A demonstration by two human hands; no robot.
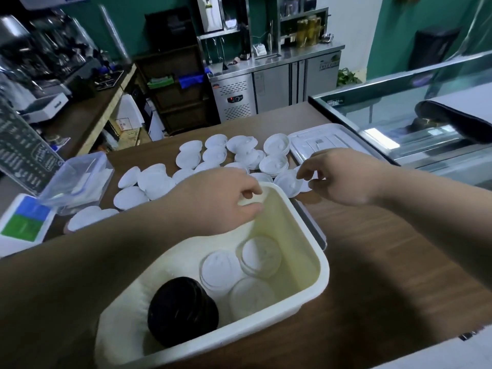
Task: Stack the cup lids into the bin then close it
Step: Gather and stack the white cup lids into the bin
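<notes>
A white lid (251, 199) is pinched between thumb and fingers of the left hand (221, 201), held just over the far rim of the bin (323, 272). The lid is carried roughly flat, and the stacks (239, 272) already in the bin lie below and toward the person, so a short drop inward is judged to be what is called for. The right hand (343, 177) is curled, its fingertips touching the edge of a loose lid (288, 183) just beyond the bin; whether that lid is gripped cannot be told. Many lids (213, 155) are spread on the counter (386, 257) farther out, nearer the right hand on that side. The bin cover (327, 141) lies beyond them, to the right.
</notes>
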